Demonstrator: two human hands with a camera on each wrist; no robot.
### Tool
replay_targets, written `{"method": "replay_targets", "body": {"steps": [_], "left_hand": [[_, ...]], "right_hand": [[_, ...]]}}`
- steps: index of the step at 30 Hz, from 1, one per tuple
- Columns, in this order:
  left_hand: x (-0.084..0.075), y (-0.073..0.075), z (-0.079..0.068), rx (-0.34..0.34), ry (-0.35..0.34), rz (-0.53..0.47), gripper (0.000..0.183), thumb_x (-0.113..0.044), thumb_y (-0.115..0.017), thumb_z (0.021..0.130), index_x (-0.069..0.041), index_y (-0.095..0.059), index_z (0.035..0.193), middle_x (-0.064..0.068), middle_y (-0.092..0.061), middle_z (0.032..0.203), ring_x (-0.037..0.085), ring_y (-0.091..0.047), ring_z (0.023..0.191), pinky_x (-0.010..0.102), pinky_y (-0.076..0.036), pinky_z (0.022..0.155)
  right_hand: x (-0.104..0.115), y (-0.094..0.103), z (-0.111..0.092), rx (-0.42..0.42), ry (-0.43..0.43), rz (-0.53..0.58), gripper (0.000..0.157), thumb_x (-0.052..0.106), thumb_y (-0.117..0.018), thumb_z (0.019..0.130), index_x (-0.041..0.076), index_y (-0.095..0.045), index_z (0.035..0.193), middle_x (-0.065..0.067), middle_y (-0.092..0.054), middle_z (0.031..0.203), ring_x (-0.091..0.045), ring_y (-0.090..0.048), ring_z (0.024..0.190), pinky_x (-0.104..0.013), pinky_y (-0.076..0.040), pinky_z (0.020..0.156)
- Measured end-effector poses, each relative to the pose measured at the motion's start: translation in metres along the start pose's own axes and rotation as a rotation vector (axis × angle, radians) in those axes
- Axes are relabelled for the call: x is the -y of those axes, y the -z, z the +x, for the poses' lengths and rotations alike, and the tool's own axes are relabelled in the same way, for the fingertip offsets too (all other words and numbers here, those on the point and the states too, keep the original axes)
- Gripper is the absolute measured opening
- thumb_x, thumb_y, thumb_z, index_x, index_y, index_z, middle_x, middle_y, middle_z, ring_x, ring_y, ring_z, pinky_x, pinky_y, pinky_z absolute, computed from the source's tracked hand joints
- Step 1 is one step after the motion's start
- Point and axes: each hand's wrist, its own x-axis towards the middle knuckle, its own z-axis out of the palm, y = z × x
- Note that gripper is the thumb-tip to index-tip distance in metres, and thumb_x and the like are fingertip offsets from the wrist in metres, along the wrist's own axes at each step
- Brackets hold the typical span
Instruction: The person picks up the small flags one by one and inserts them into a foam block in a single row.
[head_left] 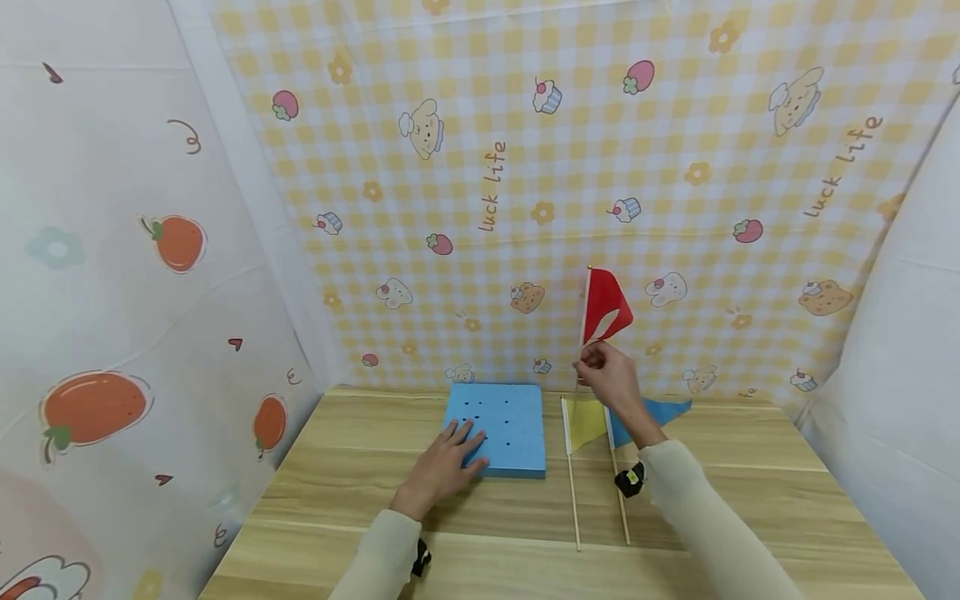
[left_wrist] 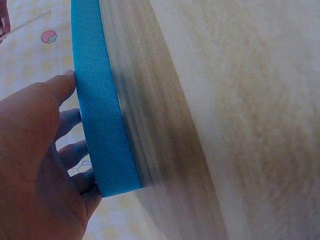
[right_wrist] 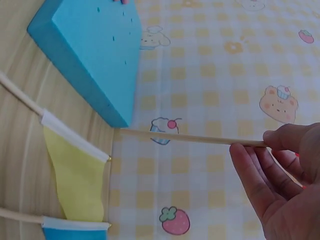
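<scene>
A blue foam block [head_left: 527,417] with several small holes in its top lies on the table. My left hand [head_left: 441,463] rests on its near left part with fingers spread; in the left wrist view the thumb is at the edge of the block's side [left_wrist: 102,95]. Beyond and right of the block, my right hand [head_left: 611,377] pinches the wooden stick [right_wrist: 200,139] of a red flag [head_left: 604,304] between thumb and fingers. The flag stands nearly upright, cloth above the hand, and the stick's lower end points down toward the table near the block's right side.
A yellow flag [head_left: 585,425] and a blue flag [head_left: 660,414] lie on the wooden table [head_left: 360,483] to the right of the block, sticks toward me. My right forearm passes over part of the blue one. A checked cloth [head_left: 555,250] hangs behind the table.
</scene>
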Motion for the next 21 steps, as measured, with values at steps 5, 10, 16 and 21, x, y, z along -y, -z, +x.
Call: {"method": "replay_targets", "body": {"steps": [5,10,16,21], "left_hand": [[-0.001,-0.001,0.001,0.0,-0.003,0.003,0.059,-0.043,-0.061,0.108,-0.01,-0.055,0.157,0.019,-0.041,0.169,0.047,-0.033,0.159,0.061,-0.034,0.128],[-0.001,-0.001,0.001,-0.002,-0.004,0.012,0.059,-0.043,-0.061,0.108,-0.01,-0.055,0.157,0.019,-0.041,0.169,0.047,-0.033,0.159,0.061,-0.035,0.127],[0.0,-0.001,0.001,0.0,0.002,0.006,0.059,-0.042,-0.061,0.108,-0.011,-0.055,0.157,0.019,-0.041,0.169,0.047,-0.032,0.159,0.061,-0.035,0.127],[0.001,0.0,0.001,0.001,0.006,0.005,0.059,-0.042,-0.062,0.108,-0.01,-0.055,0.157,0.019,-0.041,0.169,0.047,-0.032,0.159,0.061,-0.034,0.128]], "right_hand": [[0.004,-0.009,0.003,0.017,0.01,0.018,0.014,0.004,-0.075,0.098,-0.003,-0.068,0.108,-0.023,-0.074,0.101,-0.031,-0.078,0.086,-0.032,-0.067,0.071],[0.007,-0.019,0.008,0.02,0.021,0.04,0.012,0.004,-0.074,0.098,-0.002,-0.069,0.107,-0.022,-0.073,0.101,-0.029,-0.077,0.085,-0.029,-0.067,0.071],[0.013,-0.031,0.015,0.024,0.062,0.045,0.01,0.003,-0.074,0.098,-0.003,-0.069,0.105,-0.022,-0.074,0.098,-0.03,-0.077,0.083,-0.031,-0.067,0.07],[0.017,-0.04,0.02,0.035,0.07,0.032,0.01,0.004,-0.074,0.098,-0.002,-0.069,0.104,-0.021,-0.074,0.097,-0.03,-0.077,0.082,-0.033,-0.068,0.071]]}}
